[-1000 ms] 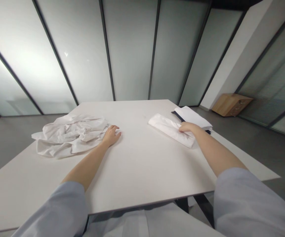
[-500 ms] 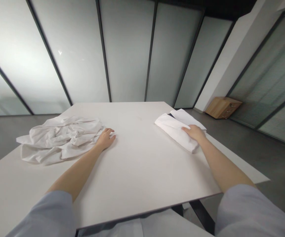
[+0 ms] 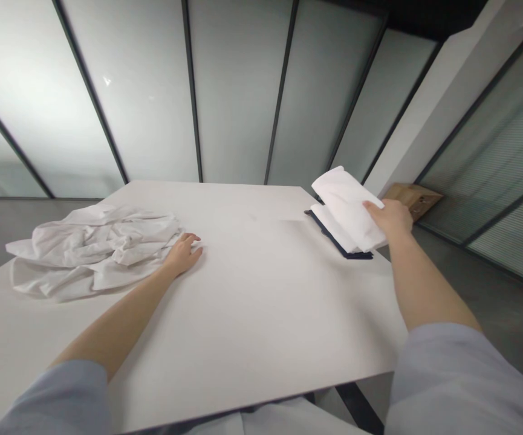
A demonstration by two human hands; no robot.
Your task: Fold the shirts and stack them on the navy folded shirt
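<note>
My right hand is closed on the near right edge of a folded white cloth, thumb on top and fingers hidden behind. It holds the cloth tilted above a small stack at the table's right edge. In that stack another folded white cloth lies over a folded dark navy cloth. To the left, a large crumpled white cloth is heaped on the table. My left hand rests at the heap's right side, fingers and thumb apart, touching its edge.
The white table fills the middle of the view. A wooden cabinet stands on the floor beyond its right side. Frosted glass panels with dark frames line the back.
My right hand has lifted the folded white cloth up and to the right, uncovering more of the stack with the navy cloth. My left hand has stayed by the heap.
</note>
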